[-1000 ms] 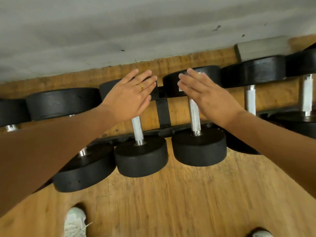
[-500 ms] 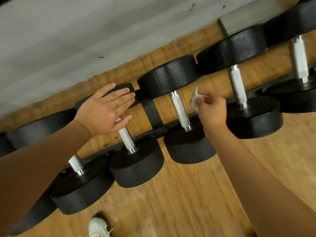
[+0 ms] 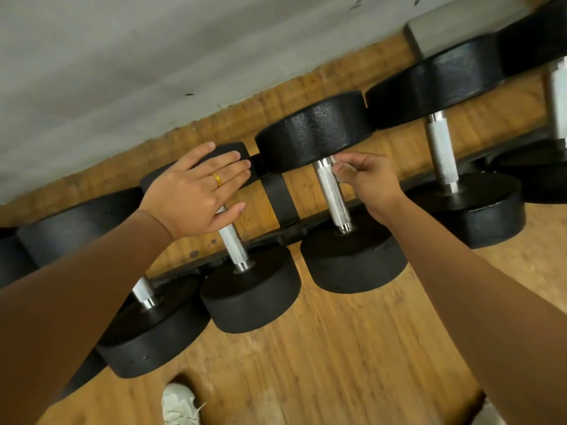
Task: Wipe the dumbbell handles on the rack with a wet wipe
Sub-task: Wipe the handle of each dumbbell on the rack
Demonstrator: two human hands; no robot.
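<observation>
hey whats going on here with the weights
A person is cleaning dumbbells that sit on a low rack. The right hand pinches a small wet wipe, mostly hidden by the fingers, against the top of one knurled dumbbell handle, just below its far weight head. The left hand lies flat, fingers straight, on the far end of the neighbouring dumbbell. No other handle is being touched.

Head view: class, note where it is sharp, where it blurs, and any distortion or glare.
Head view: knurling on the middle handle is crisp; the wet wipe pinched in the right hand is a pale smear; the floor and shoe at the lower edge are blurred; handles fan apart, a wide-angle effect; light soft, no harsh glare.
</observation>
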